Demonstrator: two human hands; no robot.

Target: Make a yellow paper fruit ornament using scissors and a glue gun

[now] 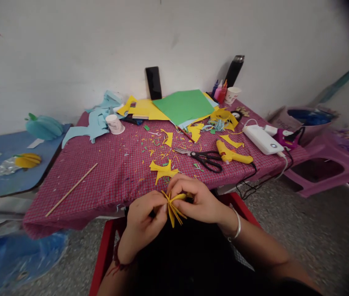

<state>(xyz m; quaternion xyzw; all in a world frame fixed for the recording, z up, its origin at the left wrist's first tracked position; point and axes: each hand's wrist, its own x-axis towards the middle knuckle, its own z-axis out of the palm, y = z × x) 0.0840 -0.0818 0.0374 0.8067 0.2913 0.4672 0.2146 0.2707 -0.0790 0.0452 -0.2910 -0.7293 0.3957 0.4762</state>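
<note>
Between my hands, just off the table's front edge, is a yellow fan-like craft piece (174, 213) made of several thin paper or foam leaves. My left hand (145, 218) pinches its left side with thumb and fingers. On the other side, my right hand (200, 201) is closed round the upper right leaves. Yellow cut scraps (163, 169) lie on the table just beyond my fingers. Black-handled scissors (206, 159) rest behind my right hand, blades pointing left. A yellow hot glue gun (231, 154) lies to their right.
A checked cloth (100, 185) covers the table. A wooden stick (71, 190) lies at left, near a paper cup (114, 124). Green sheets (185, 106) and a phone (153, 83) are at the back. A white power bank (262, 139) with cables sits right. Finished paper pumpkins (45, 126) stand far left.
</note>
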